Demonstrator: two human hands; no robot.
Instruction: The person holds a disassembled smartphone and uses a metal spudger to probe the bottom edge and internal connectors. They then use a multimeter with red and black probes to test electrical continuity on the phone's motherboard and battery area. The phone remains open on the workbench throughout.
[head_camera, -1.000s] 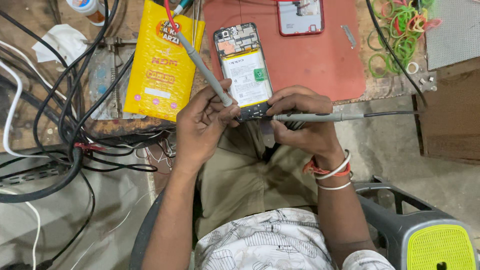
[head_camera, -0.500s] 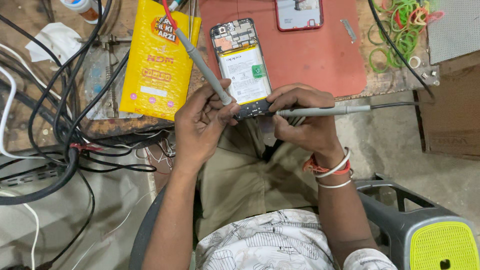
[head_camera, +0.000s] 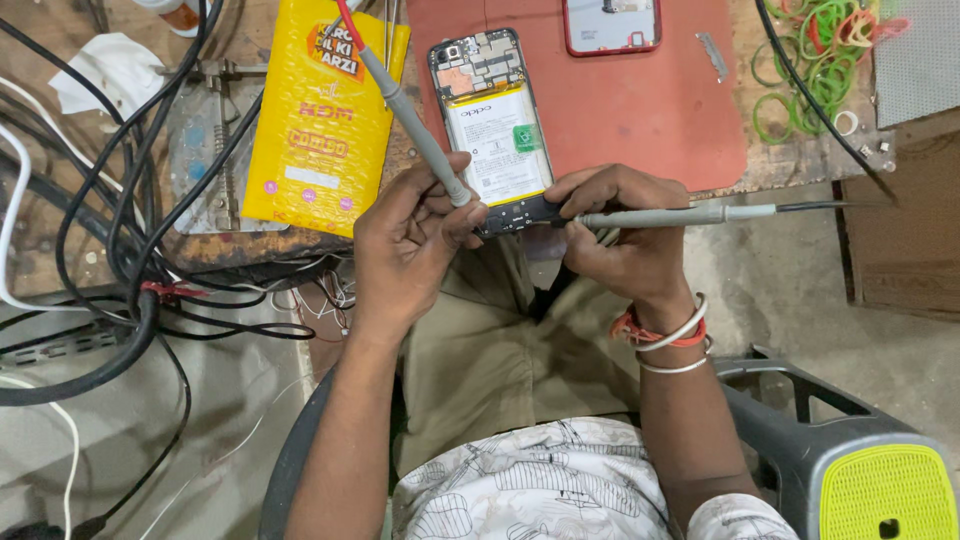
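Tangling over the desk's left edge, black cables (head_camera: 90, 250) lie beside a yellow packet (head_camera: 320, 120). The left hand (head_camera: 410, 250) pinches a grey probe (head_camera: 415, 125), and the right hand (head_camera: 625, 240) pinches another probe (head_camera: 680, 215), both tips on the opened phone (head_camera: 495, 130) at the front edge of the red mat (head_camera: 640, 110). Green rubber bands (head_camera: 810, 60) crowd the far right corner.

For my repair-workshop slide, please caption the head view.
Left hand and right hand press grey test probes onto an opened back-off smartphone on a red mat.
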